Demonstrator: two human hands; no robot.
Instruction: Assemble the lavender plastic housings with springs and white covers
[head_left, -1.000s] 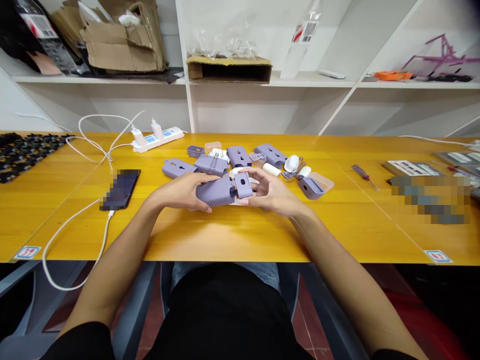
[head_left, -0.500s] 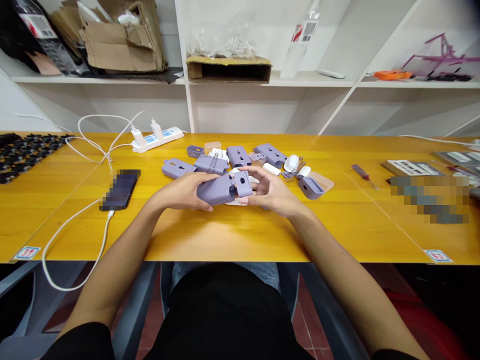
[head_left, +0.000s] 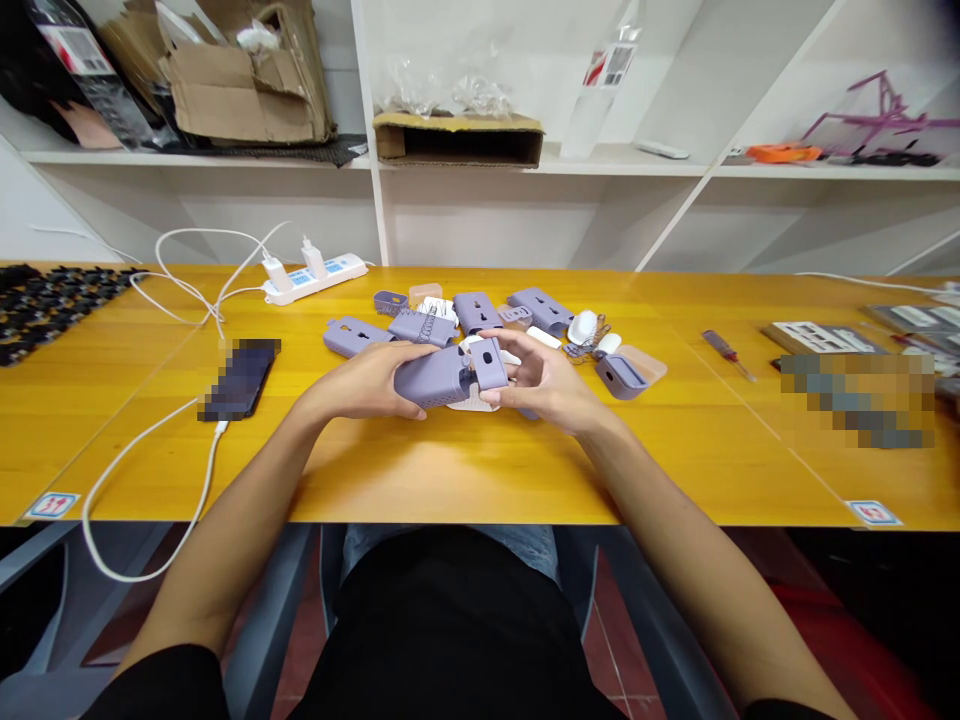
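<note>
My left hand (head_left: pixel 364 382) is wrapped around a purple plastic housing (head_left: pixel 433 377) with a dotted grille side. Against the housing's right end my right hand (head_left: pixel 541 385) pinches a small purple end cap (head_left: pixel 489 363) with an oval hole. Both hands hover just above the yellow table (head_left: pixel 465 470), over a white part (head_left: pixel 474 402). Behind them lie several more purple housings (head_left: pixel 352 335), a small spring (head_left: pixel 429 322) and white oval pieces (head_left: pixel 582 326).
A pixelated phone (head_left: pixel 240 378) with a white cable (head_left: pixel 142 440) lies to the left, a power strip (head_left: pixel 315 279) behind it. A screwdriver (head_left: pixel 724 350) and a blurred box (head_left: pixel 855 395) are to the right. Black parts (head_left: pixel 37 300) sit far left; shelves hold cardboard boxes (head_left: pixel 457 138).
Both hands with the housing and cap have shifted slightly away from me; the cap sits closer against the housing's end.
</note>
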